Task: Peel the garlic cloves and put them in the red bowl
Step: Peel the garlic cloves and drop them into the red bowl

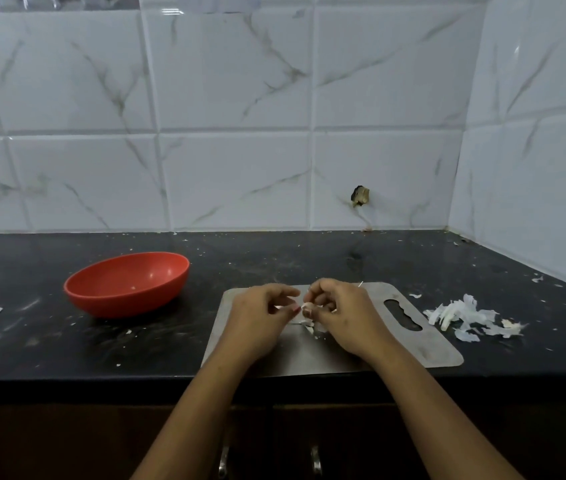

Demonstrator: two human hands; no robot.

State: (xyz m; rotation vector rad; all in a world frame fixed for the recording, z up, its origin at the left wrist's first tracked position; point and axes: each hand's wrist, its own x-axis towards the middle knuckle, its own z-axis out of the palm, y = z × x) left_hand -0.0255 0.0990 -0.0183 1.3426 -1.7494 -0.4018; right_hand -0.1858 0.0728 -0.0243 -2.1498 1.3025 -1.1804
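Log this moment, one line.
phase: peeling | left hand: pinches garlic clove | right hand: pinches same clove | red bowl: left of steel board | peel pile: right of board

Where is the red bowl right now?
In the head view the red bowl sits on the black counter, on the left, apart from the steel cutting board where the left hand and right hand hold a garlic clove.

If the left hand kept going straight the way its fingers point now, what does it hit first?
Probably the garlic clove, which it seems to pinch, then the fingers of the right hand, since the left hand points rightward at them over the steel cutting board. Depth is unclear.
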